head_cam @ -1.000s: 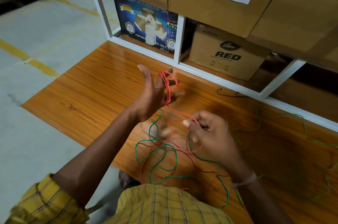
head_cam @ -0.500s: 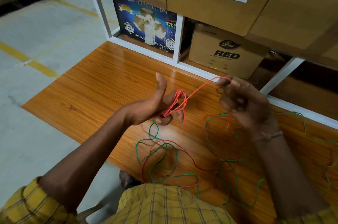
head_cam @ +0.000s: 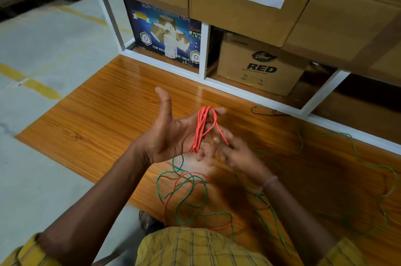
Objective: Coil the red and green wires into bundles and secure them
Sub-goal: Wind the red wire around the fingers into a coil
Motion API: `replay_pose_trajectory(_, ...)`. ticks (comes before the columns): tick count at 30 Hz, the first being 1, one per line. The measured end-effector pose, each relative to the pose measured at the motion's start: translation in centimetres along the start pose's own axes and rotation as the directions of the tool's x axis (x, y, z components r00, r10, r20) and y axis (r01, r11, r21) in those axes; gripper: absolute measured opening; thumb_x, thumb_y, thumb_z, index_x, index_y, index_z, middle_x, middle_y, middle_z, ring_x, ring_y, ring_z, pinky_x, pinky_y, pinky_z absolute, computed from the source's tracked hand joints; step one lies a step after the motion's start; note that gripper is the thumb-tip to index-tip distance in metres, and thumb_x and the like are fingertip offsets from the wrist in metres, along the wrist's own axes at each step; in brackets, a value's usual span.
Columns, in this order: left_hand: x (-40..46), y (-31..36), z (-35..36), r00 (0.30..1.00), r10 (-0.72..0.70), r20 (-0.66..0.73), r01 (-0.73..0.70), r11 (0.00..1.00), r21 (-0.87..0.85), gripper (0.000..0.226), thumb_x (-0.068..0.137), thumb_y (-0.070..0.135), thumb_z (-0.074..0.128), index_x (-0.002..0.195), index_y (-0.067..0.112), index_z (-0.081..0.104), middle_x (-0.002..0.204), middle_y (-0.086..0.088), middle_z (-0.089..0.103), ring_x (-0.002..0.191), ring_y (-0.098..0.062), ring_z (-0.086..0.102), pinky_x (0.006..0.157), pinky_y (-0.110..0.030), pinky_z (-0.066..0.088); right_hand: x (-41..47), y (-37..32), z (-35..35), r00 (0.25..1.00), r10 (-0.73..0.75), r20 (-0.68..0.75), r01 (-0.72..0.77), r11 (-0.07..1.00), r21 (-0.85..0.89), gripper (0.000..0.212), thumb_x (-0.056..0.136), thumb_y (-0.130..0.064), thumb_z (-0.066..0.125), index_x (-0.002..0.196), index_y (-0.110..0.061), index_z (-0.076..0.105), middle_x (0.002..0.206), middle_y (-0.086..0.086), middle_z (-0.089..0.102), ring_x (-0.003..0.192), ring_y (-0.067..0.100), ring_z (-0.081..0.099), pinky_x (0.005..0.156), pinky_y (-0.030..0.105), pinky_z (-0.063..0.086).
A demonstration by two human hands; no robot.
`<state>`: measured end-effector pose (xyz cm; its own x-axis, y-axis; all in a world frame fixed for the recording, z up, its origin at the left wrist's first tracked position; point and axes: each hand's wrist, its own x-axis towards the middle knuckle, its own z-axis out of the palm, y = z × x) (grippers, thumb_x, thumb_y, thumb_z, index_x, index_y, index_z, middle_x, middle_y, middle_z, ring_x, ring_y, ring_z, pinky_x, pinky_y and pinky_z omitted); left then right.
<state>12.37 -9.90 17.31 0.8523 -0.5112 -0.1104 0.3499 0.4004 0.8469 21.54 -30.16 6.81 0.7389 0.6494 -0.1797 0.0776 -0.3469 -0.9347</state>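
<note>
My left hand (head_cam: 171,133) is held palm up above the wooden board (head_cam: 104,127), thumb raised, with several loops of red wire (head_cam: 202,129) wound around its fingers. My right hand (head_cam: 236,153), blurred by motion, sits just right of the coil and pinches the free red strand running down from it. The rest of the red wire trails in a loop on the board below. The green wire (head_cam: 186,205) lies loose in curls on the board under my hands and stretches away to the right.
A white metal rack (head_cam: 204,66) stands at the back of the board, holding a blue tape box (head_cam: 165,35) and cardboard cartons (head_cam: 260,64). A thin black wire (head_cam: 267,111) lies by the rack's base. Grey concrete floor lies to the left.
My right hand has swung from far right, where it held the red strand taut, back down next to my left hand. Another turn lies on the left fingers, which have opened out.
</note>
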Motion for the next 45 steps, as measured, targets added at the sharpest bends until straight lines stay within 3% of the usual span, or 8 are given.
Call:
replay_pose_trajectory(4,0.6,0.2,-1.4,0.982,0.149,-0.117,-0.170,0.967,-0.192,0.143,0.059,0.105,0.002,0.168,0.016,0.025,0.167,-0.027,0.036,0.141,-0.061,0.046,0.116,-0.057,0.047,-3.2,-0.1,1.8,0.972,-0.177,0.157,0.215,0.938,-0.272,0.036,0.103,-0.037,0.048,0.099,-0.013,0.074,0.061,-0.007,0.056,0.057,-0.001,0.048,0.060,0.026,0.038)
replay_pose_trajectory(12,1.9,-1.5,-3.8,0.844,0.136,-0.520,-0.098,0.990,0.100,0.136,0.064,0.096,-0.018,0.165,0.020,0.031,0.158,-0.013,0.054,0.135,-0.041,0.063,0.126,-0.058,0.032,-6.7,-4.7,-0.2,0.917,-0.320,0.240,0.398,0.792,-0.463,0.012,0.097,-0.031,0.065,0.093,-0.019,0.065,0.054,-0.009,0.050,0.051,0.004,0.047,0.053,0.019,0.029)
replay_pose_trajectory(20,0.7,-2.7,-2.5,0.949,-0.108,-0.297,0.185,0.952,0.243,0.148,0.042,0.113,0.026,0.158,0.022,0.039,0.144,-0.030,0.053,0.119,-0.053,0.069,0.110,-0.045,0.053,-5.2,-9.8,-7.4,0.950,-0.239,0.199,0.207,0.963,0.171,0.019,0.101,-0.015,0.062,0.098,0.003,0.066,0.056,0.001,0.043,0.042,0.012,0.033,0.041,0.021,0.034)
replay_pose_trajectory(26,0.1,-2.6,-0.6,0.970,-0.239,-0.042,0.243,0.954,0.176,0.148,0.049,0.111,0.027,0.155,0.008,0.041,0.127,-0.019,0.052,0.069,-0.027,0.057,0.072,-0.038,0.050,-0.9,-8.5,-7.5,0.968,-0.237,0.086,0.231,0.970,0.080,0.023,0.106,-0.021,0.059,0.103,-0.002,0.071,0.069,0.022,0.045,0.054,0.026,0.031,0.050,0.030,0.026)
replay_pose_trajectory(30,-0.3,-2.7,0.0,0.983,-0.183,0.015,0.183,0.983,0.033,0.153,0.049,0.111,0.023,0.158,0.006,0.040,0.128,-0.016,0.041,0.059,-0.017,0.040,0.059,-0.034,0.023,1.3,-5.8,-6.2,0.983,-0.175,-0.050,0.173,0.984,-0.052,0.024,0.102,-0.022,0.066,0.094,0.001,0.070,0.062,-0.009,0.050,0.054,0.000,0.043,0.053,0.014,0.036)
replay_pose_trajectory(34,-0.5,-2.0,0.1,0.997,-0.082,-0.014,0.081,0.995,-0.055,0.154,0.052,0.106,0.002,0.161,0.002,0.032,0.134,-0.021,0.039,0.059,-0.018,0.039,0.055,-0.028,0.028,1.2,-1.6,-3.5,0.998,-0.046,-0.053,0.047,0.999,0.011,0.029,0.107,-0.031,0.058,0.082,-0.019,0.064,0.062,-0.005,0.049,0.054,0.005,0.046,0.052,0.025,0.038)
replay_pose_trajectory(40,0.3,-1.9,-0.2,0.993,0.032,-0.118,-0.049,0.988,-0.144,0.150,0.059,0.103,-0.004,0.163,-0.002,0.026,0.154,-0.022,0.052,0.092,-0.035,0.074,0.076,-0.041,0.059,-1.8,1.6,2.6,0.996,0.030,0.087,-0.037,0.997,0.073,0.028,0.105,-0.028,0.049,0.106,-0.014,0.073,0.066,0.005,0.063,0.059,0.016,0.053,0.062,0.033,0.045)
replay_pose_trajectory(45,1.6,-1.7,-1.0,0.952,0.149,-0.268,-0.218,0.943,-0.251,0.149,0.061,0.105,0.001,0.156,-0.004,0.038,0.170,-0.026,0.030,0.129,-0.063,0.057,0.107,-0.063,0.049,-3.7,1.7,3.9,0.970,0.009,0.245,0.029,0.988,-0.151,0.023,0.112,-0.025,0.043,0.107,-0.015,0.063,0.068,-0.001,0.066,0.062,0.009,0.058,0.066,0.027,0.047)
